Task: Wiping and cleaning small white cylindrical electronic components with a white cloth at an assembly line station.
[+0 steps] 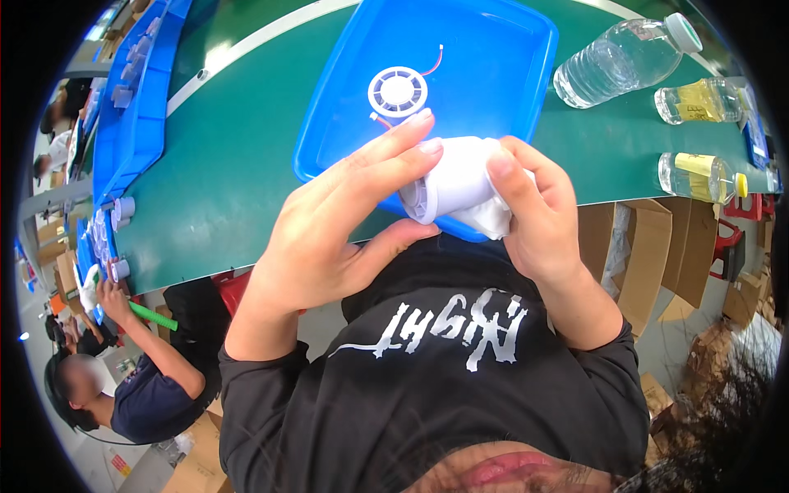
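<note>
Over the near edge of a blue tray (345,123), a white cylindrical housing (460,171) lies tilted between my two hands, its vented end toward the left. My left hand (329,209) is closed round that end, fingers above and thumb below. My right hand (538,205) grips the other end, thumb on top, with a crumpled white cloth (491,218) bunched under the housing. Inside the tray lies a round white fan part (397,91) with spokes and a thin red wire (437,62). Another small wire connector (375,117) shows beside my left fingers.
Right of the tray stand a large clear bottle (616,62) and two smaller bottles with yellow labels (697,102). Blue bins (136,123) with small white parts line the left. Beside the green table (222,181), a co-worker (156,386) holds a green-handled tool. Cardboard boxes (649,255) stand at right.
</note>
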Demonstrator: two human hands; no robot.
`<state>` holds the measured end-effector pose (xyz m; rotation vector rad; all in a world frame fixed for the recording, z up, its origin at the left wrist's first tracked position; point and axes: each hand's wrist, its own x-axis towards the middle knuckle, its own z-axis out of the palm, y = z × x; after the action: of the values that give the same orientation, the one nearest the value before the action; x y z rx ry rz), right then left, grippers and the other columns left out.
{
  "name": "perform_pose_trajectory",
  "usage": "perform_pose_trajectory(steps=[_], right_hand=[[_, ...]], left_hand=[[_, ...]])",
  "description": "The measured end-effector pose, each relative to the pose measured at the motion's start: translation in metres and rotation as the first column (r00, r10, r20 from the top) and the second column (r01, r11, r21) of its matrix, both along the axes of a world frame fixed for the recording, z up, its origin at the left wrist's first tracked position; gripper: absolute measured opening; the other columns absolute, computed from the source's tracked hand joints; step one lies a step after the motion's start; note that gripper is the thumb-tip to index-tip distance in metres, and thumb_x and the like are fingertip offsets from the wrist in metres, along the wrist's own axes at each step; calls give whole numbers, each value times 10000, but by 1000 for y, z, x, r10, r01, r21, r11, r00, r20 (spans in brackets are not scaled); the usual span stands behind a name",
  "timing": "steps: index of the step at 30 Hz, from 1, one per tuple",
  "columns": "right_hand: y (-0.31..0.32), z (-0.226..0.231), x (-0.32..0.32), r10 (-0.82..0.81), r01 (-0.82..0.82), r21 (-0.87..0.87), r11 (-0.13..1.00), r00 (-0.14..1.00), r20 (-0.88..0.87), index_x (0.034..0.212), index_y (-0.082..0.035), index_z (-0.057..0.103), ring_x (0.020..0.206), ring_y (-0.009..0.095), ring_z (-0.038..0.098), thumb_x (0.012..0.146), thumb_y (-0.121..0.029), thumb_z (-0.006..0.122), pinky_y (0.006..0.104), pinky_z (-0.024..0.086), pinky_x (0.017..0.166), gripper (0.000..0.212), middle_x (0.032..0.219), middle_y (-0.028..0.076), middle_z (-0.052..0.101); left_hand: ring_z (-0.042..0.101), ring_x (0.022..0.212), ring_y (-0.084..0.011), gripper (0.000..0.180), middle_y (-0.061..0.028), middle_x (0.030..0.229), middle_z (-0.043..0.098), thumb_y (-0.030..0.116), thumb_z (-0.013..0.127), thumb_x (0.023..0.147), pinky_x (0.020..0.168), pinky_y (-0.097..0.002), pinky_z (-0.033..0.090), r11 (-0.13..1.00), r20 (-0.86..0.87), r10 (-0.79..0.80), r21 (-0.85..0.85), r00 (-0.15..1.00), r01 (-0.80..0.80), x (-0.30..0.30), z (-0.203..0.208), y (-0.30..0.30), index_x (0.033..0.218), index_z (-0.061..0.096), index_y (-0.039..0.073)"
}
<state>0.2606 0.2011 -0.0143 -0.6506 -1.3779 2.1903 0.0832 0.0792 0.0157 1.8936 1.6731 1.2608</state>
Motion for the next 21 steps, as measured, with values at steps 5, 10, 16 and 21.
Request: perform_pose_trajectory(steps=[5, 10, 16, 21], right_hand=[[4, 4, 0, -118, 249, 641, 726, 964, -240, 925, 16, 590, 728, 89, 521, 968, -146, 591, 230, 404, 628, 167, 854, 62, 606], [4, 3, 5, -72, 258, 877, 404, 965, -251, 924, 52, 566, 682, 261, 547, 873, -62, 668, 314, 449, 617, 161, 844, 161, 583], [3, 2, -2, -45, 82, 537, 839, 996, -82, 963, 19, 591, 708, 144, 530, 973, -113, 561, 274, 428, 647, 136, 874, 88, 584], [3, 0, -4, -79, 150, 657, 739, 987, -136, 945, 17, 590, 698, 163, 537, 959, -111, 585, 279, 433, 640, 129, 860, 103, 589]], left_hand=[[589, 1190, -284, 734, -164, 1276, 599, 39, 818, 745, 978, -392, 496, 993, 462, 110, -14, 880, -116, 16, -4, 3, 1376, 448, -20], [599, 1165, -249, 652, -202, 1269, 590, -13, 765, 792, 980, -370, 499, 990, 788, 54, -123, 613, 71, 10, 0, -1, 1359, 446, -63], [603, 1159, -268, 623, -183, 1283, 585, -39, 741, 801, 973, -365, 511, 995, 460, 92, -64, 883, -70, 9, -13, -3, 1355, 456, -49], [611, 1149, -268, 614, -177, 1303, 563, -29, 737, 806, 968, -375, 511, 990, 558, 124, -120, 821, -68, 14, -5, 1, 1350, 452, -27]])
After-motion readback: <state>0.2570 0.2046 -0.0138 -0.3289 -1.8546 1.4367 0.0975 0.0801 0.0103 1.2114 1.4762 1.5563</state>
